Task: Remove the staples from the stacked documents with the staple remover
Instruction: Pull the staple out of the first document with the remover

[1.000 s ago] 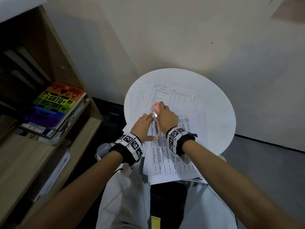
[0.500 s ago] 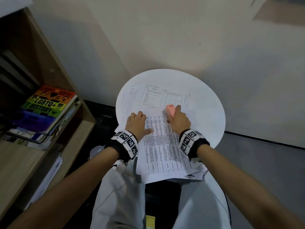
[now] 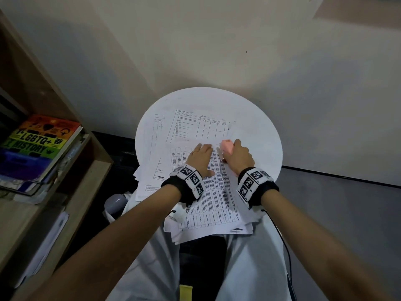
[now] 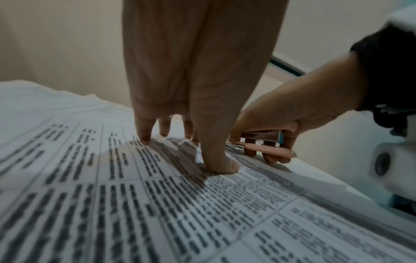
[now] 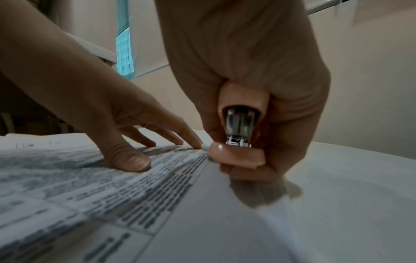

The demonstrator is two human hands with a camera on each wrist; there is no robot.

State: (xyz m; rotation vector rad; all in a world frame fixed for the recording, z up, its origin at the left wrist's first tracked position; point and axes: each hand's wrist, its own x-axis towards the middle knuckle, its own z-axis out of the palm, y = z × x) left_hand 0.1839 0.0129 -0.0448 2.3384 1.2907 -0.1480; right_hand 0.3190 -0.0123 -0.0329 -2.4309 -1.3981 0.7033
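Observation:
A stack of printed documents [image 3: 217, 200] lies on a round white table [image 3: 258, 129] and overhangs its near edge. My left hand [image 3: 200, 157] presses flat on the top sheet [image 4: 157, 204] near its far edge, with the fingers [image 4: 144, 135] and thumb spread. My right hand [image 3: 237, 156] grips a pink staple remover [image 3: 226, 146] at the sheet's far right corner. Its metal nose [image 4: 258, 136] meets the paper beside my left forefinger. In the right wrist view the remover [image 5: 238, 154] sits low on the page edge, close to my left hand [image 5: 108, 110]. No staple can be made out.
More table-printed sheets [image 3: 191, 127] lie farther back and to the left under the stack. A wooden bookshelf [image 3: 93, 170] with a colourful book [image 3: 41, 137] stands at the left. The wall is close behind the table. My lap in white cloth [image 3: 249, 268] is below.
My right hand has carried the remover from the sheet's far left area to its far right corner. My left hand has slid rightward along the sheet, staying beside it.

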